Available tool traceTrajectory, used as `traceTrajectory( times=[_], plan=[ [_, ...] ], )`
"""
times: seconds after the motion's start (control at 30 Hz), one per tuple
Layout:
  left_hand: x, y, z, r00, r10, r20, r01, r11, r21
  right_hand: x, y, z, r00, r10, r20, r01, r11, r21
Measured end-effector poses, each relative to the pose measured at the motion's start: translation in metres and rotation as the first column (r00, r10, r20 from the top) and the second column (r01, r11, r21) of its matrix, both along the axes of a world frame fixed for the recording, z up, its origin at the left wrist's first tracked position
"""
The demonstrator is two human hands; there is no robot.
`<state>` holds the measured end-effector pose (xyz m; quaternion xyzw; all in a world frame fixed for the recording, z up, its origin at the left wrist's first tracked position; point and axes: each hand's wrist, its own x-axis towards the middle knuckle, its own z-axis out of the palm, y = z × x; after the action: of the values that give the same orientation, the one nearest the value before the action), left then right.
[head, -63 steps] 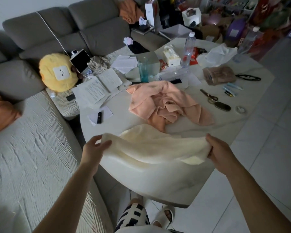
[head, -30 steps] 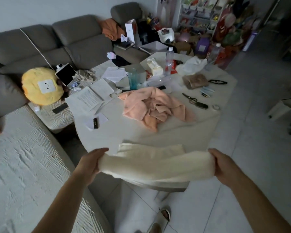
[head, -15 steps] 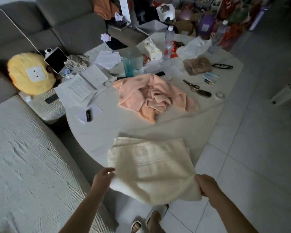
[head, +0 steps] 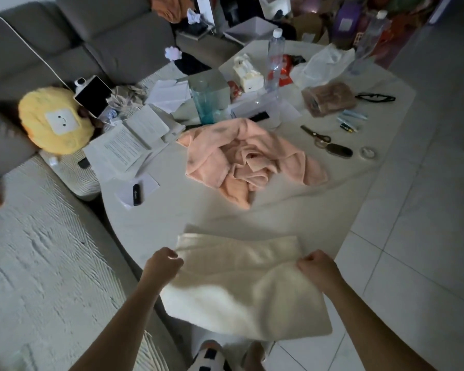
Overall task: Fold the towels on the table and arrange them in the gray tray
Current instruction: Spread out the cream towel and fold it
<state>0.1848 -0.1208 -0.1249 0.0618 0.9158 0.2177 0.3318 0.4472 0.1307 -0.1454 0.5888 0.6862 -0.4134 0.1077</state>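
Cream terry towel [head: 241, 285] comes first in my reading: I have its two far corners pinched, the left hand [head: 163, 263] curled shut on one, the right hand [head: 316, 266] closed on the other. Its far part lies on the near edge of the pale round desk [head: 156, 226], while the rest hangs off toward my legs. It looks doubled over once, so I judge the fold begun but unfinished — at least one more fold seems needed.

Beyond both hands, well apart from them, the peach-pink crumpled towel [head: 247, 159] sits in a heap, untouched as far as I can tell. So nothing is folded to completion, and nothing is stowed. I cannot pick out a gray tray with any certainty; a grayish box-like shape stands far past the pink heap, but I cannot tell what it is.

Farther out on the right hand's side lie metal scissors [head: 315, 135] and a dark oval case [head: 339, 150]; on the left hand's side, loose white printed papers [head: 123, 145] and a small black stick-shaped gadget [head: 136, 194]. The clutter leaves only a modest bare patch between the two towels for folding — I'd work there.
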Motion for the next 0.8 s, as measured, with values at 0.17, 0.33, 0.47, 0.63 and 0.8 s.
traceTrajectory(
  times=[0.17,0.33,0.47,0.63,0.8],
  plan=[
    [-0.009,-0.005,-0.043,0.999,0.004,-0.036,-0.008,0.995,-0.099,-0.014,-0.004,-0.029,0.992,-0.112,0.054,0.102,0.982,0.158],
    [-0.023,0.016,-0.053,0.992,-0.051,-0.115,0.042,0.996,-0.082,-0.036,0.0,-0.038,0.999,0.034,0.013,-0.036,0.977,0.211],
    [-0.037,0.039,-0.038,0.972,-0.015,-0.235,0.039,0.995,0.094,-0.054,0.028,-0.019,0.984,-0.001,-0.178,0.058,0.948,0.313],
    [-0.074,0.072,-0.031,0.964,-0.01,-0.267,0.04,0.993,0.108,-0.071,0.067,-0.002,0.975,-0.046,-0.216,0.124,0.923,0.365],
    [-0.088,0.07,-0.037,0.956,-0.279,-0.087,0.261,0.949,-0.179,-0.055,0.052,-0.014,0.992,0.108,0.064,-0.121,0.958,0.259]
  ],
)
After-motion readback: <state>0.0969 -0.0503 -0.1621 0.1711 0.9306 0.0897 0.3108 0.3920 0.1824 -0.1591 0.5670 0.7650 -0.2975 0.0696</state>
